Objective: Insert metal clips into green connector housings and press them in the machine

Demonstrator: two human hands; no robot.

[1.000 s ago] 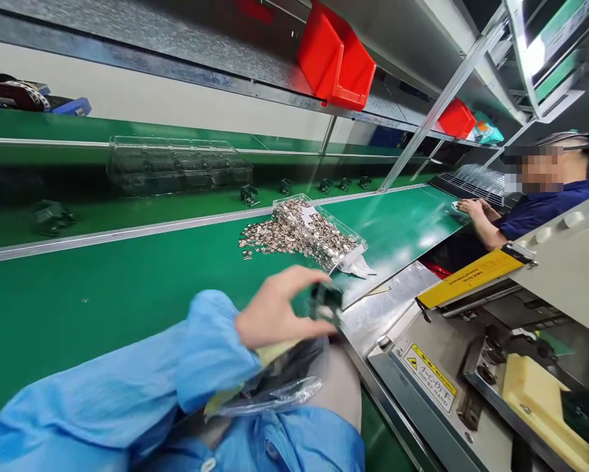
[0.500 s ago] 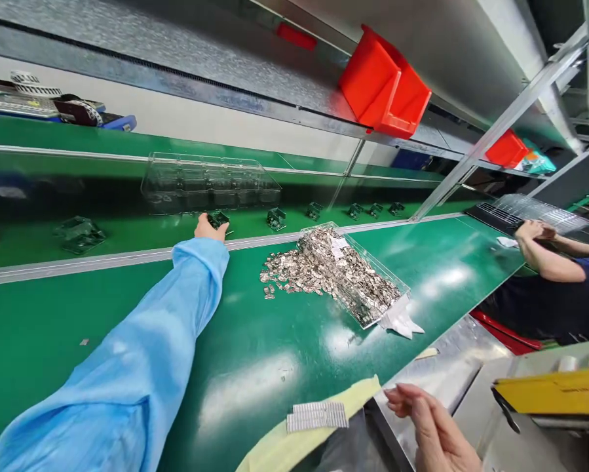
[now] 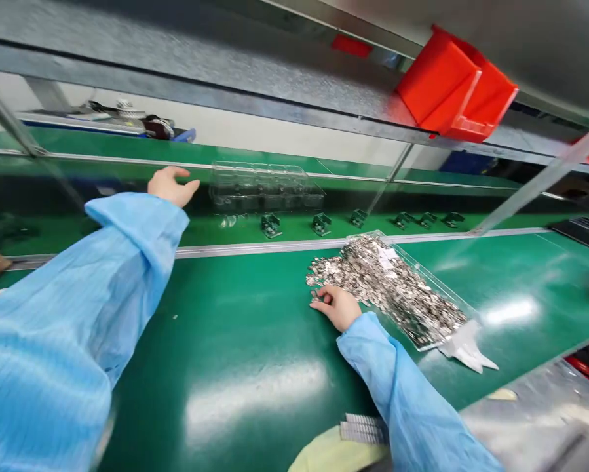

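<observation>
My left hand (image 3: 173, 187) hovers over the back strip of the bench, left of a clear plastic tray (image 3: 269, 187). Its fingers are apart, with nothing seen in them. To its right stands a small green circuit-board assembly (image 3: 271, 225), apart from the hand. My right hand (image 3: 337, 307) is at the near left edge of a heap of small silvery metal pieces (image 3: 373, 272). Thumb and forefinger close around a small metal piece (image 3: 314, 297) there. The heap spills out of a clear box (image 3: 444, 288) lying on the green bench top.
More board assemblies (image 3: 321, 223) stand in a row along the back strip. A red bin (image 3: 458, 85) sits on the metal shelf above. White paper (image 3: 466, 347) lies by the box. Stacked silvery strips (image 3: 363, 429) rest on yellowish material (image 3: 331, 452) at the front edge.
My left hand has let go of a board assembly and moved away to the left. My right hand has come from the front edge to the metal pieces. The view has turned left.
</observation>
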